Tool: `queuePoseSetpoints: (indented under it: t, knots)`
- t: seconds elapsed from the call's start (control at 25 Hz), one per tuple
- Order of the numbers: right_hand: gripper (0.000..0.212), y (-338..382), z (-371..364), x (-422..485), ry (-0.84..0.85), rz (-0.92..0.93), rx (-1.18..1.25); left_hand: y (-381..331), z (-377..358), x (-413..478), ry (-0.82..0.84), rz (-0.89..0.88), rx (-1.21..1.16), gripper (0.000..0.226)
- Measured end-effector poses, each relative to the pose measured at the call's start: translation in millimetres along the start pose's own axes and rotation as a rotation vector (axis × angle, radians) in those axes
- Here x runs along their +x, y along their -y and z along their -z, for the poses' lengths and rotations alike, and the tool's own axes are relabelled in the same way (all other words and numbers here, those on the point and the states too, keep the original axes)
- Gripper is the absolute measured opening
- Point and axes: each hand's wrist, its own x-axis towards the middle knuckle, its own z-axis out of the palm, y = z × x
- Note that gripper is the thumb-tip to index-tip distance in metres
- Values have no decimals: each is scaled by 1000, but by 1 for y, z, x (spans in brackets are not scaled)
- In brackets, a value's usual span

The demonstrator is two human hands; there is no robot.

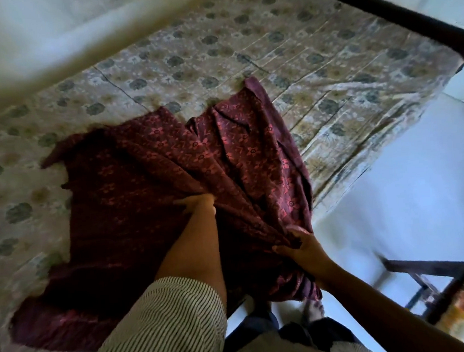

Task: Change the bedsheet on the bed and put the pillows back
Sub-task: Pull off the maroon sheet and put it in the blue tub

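Note:
A dark maroon bedsheet (148,188) with pink flower print lies bunched and partly spread on the near side of the bed. Under it the mattress (270,42) shows its pale floral cover with grey-green blossoms. My left hand (197,203) grips a fold of the maroon sheet near its middle. My right hand (300,246) holds a gathered bunch of the same sheet at the bed's near edge, where the cloth hangs down toward the floor. No pillows are in view.
A dark wooden bed rail (396,15) runs along the far right side. A pale wall or curtain (34,38) fills the upper left. White floor (407,189) lies to the right, with a dark chair frame (433,274) and an orange patterned cloth at the lower right.

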Motion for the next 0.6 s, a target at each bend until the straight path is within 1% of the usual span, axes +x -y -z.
queuePoseSetpoints:
  t: [0.04,0.08,0.12,0.16,0.2,0.24,0.28,0.36,0.4,0.44,0.48,0.52,0.56,0.6]
  knots:
    - [46,-2,0,0,-2,-18,-3,3,3,4,43,-11,-127,91]
    - [55,-3,1,0,-2,-52,14,5,4,5,75,-58,-284,79]
    - [58,-3,3,2,-6,-77,57,4,7,0,88,-134,-431,69]
    - [51,-2,6,4,-21,-105,128,5,11,-9,105,-231,-537,60]
    - [39,2,8,4,-34,-134,233,8,17,-25,115,-355,-552,52]
    - [31,6,8,6,-29,-165,355,16,20,-40,98,-492,-469,43]
    - [30,11,7,8,-43,-203,447,29,23,-59,68,-639,-336,34]
    - [33,18,1,14,-63,-270,565,67,23,-100,-12,-991,-51,20]
    - [34,21,-2,19,-35,-273,620,88,20,-118,-34,-1165,78,18]
    - [35,25,-7,20,6,-291,672,106,13,-133,-34,-1291,223,20]
    - [39,28,-10,20,57,-309,688,121,6,-140,-55,-1404,352,23]
    - [46,30,-14,19,112,-308,658,131,0,-143,-38,-1483,445,25]
    - [53,29,-17,20,137,-282,566,138,-3,-143,-26,-1543,507,26]
    - [53,26,-20,20,118,-257,464,142,0,-146,41,-1545,533,26]
